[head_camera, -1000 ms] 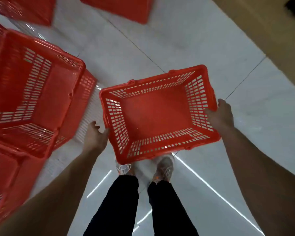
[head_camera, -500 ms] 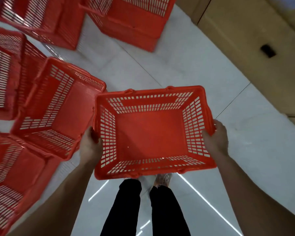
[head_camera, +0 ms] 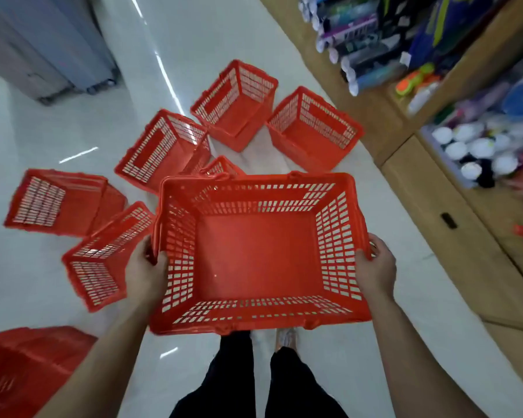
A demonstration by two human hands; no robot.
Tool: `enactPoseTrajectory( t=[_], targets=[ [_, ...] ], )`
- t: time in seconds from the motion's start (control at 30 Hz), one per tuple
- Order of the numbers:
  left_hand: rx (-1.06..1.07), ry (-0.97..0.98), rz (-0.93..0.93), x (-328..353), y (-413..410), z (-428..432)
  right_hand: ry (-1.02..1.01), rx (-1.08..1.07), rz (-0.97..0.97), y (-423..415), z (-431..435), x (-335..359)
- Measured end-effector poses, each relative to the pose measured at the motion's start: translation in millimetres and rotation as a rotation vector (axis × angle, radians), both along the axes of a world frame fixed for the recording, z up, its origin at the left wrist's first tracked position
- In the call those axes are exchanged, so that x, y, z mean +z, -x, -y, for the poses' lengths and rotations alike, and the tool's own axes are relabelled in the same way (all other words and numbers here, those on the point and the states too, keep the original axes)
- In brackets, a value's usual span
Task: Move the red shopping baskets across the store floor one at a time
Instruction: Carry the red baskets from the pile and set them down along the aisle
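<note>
I have 1 red basket (head_camera: 257, 254) lifted off the floor (head_camera: 73, 125), held roughly level in front of the legs near the middle of the view, open side up and empty. My left hand (head_camera: 145, 273) grips its left rim with the fingers curled over the edge. My right hand (head_camera: 375, 267) grips the right rim, thumb on top, so both hands are closed on this basket and neither is free. A tilted basket (head_camera: 100, 257) lies just beside my left hand, and further out more red ones stand in a loose cluster, the far-right basket (head_camera: 311, 128) close to the wooden shelving (head_camera: 435, 212) that runs along the right. I judge this to be the carry, with the set-down not yet begun. To do it well I would keep the 2 grips even so the load stays flat. I would also hold its left corner apart from the tilted basket and pick a lane through open floor, not over the cluster. The basket hides most of the feet, so I would look ahead of it and step slowly. When I lower it, I want it well apart from its neighbours, so that the next 1 can be lifted alone
</note>
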State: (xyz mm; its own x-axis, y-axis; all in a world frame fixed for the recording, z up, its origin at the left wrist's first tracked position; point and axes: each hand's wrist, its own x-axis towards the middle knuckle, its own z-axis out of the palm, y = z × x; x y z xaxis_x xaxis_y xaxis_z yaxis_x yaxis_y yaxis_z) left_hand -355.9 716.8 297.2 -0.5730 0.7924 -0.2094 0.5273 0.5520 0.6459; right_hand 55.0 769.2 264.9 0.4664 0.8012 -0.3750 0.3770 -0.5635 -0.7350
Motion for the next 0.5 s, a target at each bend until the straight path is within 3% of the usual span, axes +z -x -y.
enactPoseTrajectory(
  t=[0.2,0.5],
  targets=[
    [0.305,-0.054,-0.033,78.6,55.6,129.4,-0.1,0.262,-0.071,87.2,5.3,83.6],
    [0.766,-0.183,-0.039,109.2,142.9,338.6,-0.207,0.667,-0.106,290.3,60.7,150.6]
  ],
)
